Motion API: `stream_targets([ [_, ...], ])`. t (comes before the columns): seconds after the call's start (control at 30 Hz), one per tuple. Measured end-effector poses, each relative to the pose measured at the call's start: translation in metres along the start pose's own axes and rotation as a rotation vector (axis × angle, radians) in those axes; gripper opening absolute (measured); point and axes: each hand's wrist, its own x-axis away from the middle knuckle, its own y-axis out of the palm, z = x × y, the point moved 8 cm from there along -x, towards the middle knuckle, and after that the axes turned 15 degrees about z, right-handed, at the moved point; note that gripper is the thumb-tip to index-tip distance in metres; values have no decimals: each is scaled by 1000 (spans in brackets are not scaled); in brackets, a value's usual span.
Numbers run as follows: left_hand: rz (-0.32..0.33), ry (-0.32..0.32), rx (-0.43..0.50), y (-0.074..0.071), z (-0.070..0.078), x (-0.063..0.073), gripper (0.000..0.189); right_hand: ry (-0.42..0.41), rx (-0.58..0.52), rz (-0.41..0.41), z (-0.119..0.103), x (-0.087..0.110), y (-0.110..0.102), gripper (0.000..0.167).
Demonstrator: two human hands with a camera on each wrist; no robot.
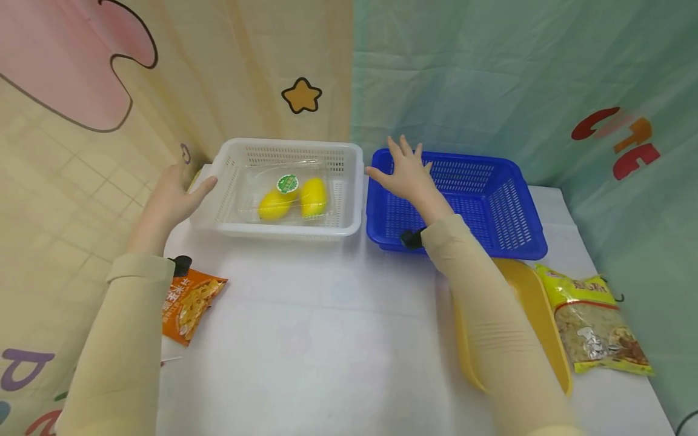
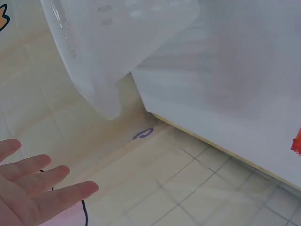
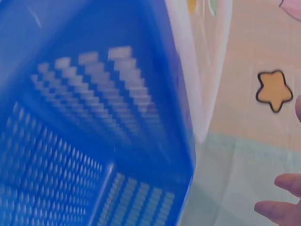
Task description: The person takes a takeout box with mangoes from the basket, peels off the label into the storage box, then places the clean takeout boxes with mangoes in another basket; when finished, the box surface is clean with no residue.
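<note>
My left hand (image 1: 173, 197) is beside the left end of a white plastic basket (image 1: 289, 231), fingers extended and thumb held out toward it. A clear plastic pack (image 1: 245, 188) with two yellow fruits (image 1: 313, 197) and a green round sticker lies in that basket. In the left wrist view, extended fingers (image 2: 61, 197) stand apart from the basket. My right hand (image 1: 408, 174), fingers spread, hovers over the left part of a blue plastic basket (image 1: 491, 251). In the right wrist view, fingertips (image 3: 270, 209) show past the blue basket's rim, with nothing held.
An orange snack bag (image 1: 191, 303) lies at the left, partly behind the left sleeve. On the right, a yellow tray (image 1: 545, 327) sits below the blue basket, next to a yellow-and-clear food bag (image 1: 597, 324). Printed curtains (image 1: 463, 79) hang behind the white table (image 1: 305, 357).
</note>
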Motion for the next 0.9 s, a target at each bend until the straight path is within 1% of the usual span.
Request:
stream_targets([
  [0.1,-7,-23,16,4,-13,9,86,-6,-57,-10,-15,2,16,91],
  [0.27,-25,-88,32,12,-35,22,85,-26,-150,-19,-37,6,37,88],
  [0.37,-49,-139,39,16,-47,29,85,-23,-201,-22,-47,8,48,86],
  [0.5,-102,-237,52,22,-61,37,89,-7,-257,-27,-56,8,62,84],
  [0.57,-119,-280,91,26,-64,40,89,1,-274,-36,-60,8,69,84],
  [0.63,-128,-309,134,29,-67,42,88,7,-287,-46,-63,8,76,83],
  [0.77,-119,-340,220,37,-69,42,78,7,-326,-50,-71,9,87,79],
  [0.83,-104,-355,261,40,-70,41,73,14,-343,-53,-74,9,91,78],
  [0.9,-90,-378,320,43,-70,40,69,23,-356,-58,-77,10,96,77],
])
